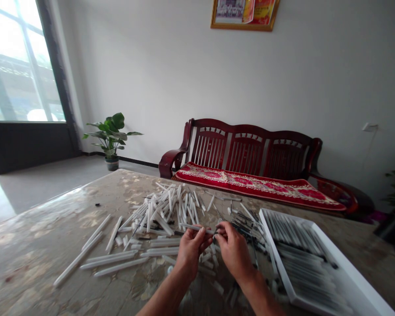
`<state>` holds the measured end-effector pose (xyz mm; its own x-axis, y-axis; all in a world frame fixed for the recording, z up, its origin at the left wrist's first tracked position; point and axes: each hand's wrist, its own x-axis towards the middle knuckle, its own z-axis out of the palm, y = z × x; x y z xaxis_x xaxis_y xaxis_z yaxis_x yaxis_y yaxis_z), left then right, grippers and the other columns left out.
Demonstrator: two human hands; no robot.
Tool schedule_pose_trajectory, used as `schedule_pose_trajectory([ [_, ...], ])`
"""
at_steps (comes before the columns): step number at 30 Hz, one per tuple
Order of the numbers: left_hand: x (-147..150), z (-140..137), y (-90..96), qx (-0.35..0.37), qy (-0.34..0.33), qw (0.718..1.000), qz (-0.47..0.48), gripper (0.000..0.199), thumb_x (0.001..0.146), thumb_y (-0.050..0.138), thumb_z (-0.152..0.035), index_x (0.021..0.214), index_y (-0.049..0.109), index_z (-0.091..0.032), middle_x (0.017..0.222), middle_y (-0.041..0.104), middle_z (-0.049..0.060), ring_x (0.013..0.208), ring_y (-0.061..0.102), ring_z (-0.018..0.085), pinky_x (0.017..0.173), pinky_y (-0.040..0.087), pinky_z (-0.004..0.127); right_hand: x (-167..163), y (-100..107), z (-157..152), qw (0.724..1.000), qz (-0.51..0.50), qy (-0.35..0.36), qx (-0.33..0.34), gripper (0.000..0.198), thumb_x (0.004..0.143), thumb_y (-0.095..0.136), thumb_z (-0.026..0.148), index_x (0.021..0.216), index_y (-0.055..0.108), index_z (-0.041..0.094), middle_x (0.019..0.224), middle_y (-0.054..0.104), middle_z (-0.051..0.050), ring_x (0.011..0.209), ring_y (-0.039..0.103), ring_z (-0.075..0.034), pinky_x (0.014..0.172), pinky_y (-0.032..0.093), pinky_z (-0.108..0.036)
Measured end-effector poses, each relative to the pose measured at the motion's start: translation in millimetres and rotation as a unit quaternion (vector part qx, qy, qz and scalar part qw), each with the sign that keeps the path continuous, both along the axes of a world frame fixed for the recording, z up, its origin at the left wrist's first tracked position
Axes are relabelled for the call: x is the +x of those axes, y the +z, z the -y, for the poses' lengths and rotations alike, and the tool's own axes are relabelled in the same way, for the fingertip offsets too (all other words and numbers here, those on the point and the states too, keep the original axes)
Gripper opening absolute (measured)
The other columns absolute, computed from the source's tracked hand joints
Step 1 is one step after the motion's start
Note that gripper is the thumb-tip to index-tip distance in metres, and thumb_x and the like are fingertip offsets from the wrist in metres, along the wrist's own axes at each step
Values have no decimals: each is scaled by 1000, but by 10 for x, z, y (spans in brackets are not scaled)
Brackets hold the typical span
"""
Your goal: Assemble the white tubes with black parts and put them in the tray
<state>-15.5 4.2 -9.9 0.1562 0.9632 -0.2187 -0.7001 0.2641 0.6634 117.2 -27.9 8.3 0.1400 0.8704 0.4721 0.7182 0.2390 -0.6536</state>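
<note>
The left grip holds a white tube, the right grip at its end. Loose tubes litter the worktop beside a tray.

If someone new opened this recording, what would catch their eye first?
Probably the dark red bench with its patterned cover, before the pale wall beyond the table. Next, on the table, the heap of white tubes; at its near side the left hand holds a slim tube, the right hand at its right end. To the right, a white tray holds rows of slender pieces.
</note>
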Motion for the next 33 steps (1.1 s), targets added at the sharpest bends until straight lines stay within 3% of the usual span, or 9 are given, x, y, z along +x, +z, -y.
schedule_pose_trajectory([
  [4, 0, 37, 21, 1, -7, 1000, 1, 22, 72, 80, -12, 81, 60, -15, 75, 74, 6, 66, 72, 16, 63, 60, 24, -19, 19, 23, 1000, -14, 22, 0, 23, 86, 47, 21, 103, 62, 23, 87, 72, -4, 83, 68, -19, 74, 50, -27],
  [10, 9, 72, 57, 4, -16, 1000, -2, 22, 71, 81, -14, 80, 61, -15, 74, 74, 6, 65, 73, 16, 62, 60, 23, -23, -25, -5, 988, -140, 57, -36, 29, 93, 40, 36, 108, 60, 21, 68, 64, 2, 58, 61, -16, 53, 47, -24],
  [16, 1, 56, 45, -4, -25, 1000, 1, 23, 70, 82, -14, 79, 61, -14, 74, 74, 6, 64, 72, 16, 63, 60, 24, -1, -45, 0, 996, -62, 59, 3, 33, 94, 42, 35, 120, 56, 21, 75, 65, 1, 69, 64, -16, 64, 48, -24],
  [22, 28, 69, 28, 0, -14, 1000, -11, 26, 67, 85, -16, 78, 61, -14, 71, 74, 6, 63, 72, 16, 60, 59, 23, -16, -133, -25, 987, -153, 42, -38, 38, 96, 37, 45, 114, 59, 19, 56, 56, 4, 50, 56, -16, 50, 44, -23],
  [28, 15, 57, 29, 1, -8, 1000, -22, 27, 66, 86, -19, 78, 62, -14, 71, 74, 6, 63, 72, 17, 61, 59, 24, -3, -123, -20, 992, -111, 57, 15, 31, 93, 46, 40, 113, 59, 20, 74, 65, 1, 68, 63, -16, 64, 49, -24],
  [33, 42, 76, 14, 14, -13, 999, -28, 32, 61, 89, -23, 77, 63, -14, 68, 73, 5, 62, 72, 17, 59, 58, 24, -16, -115, -25, 985, -168, 33, -15, 35, 94, 39, 44, 107, 61, 19, 61, 60, 2, 52, 57, -16, 50, 46, -24],
])
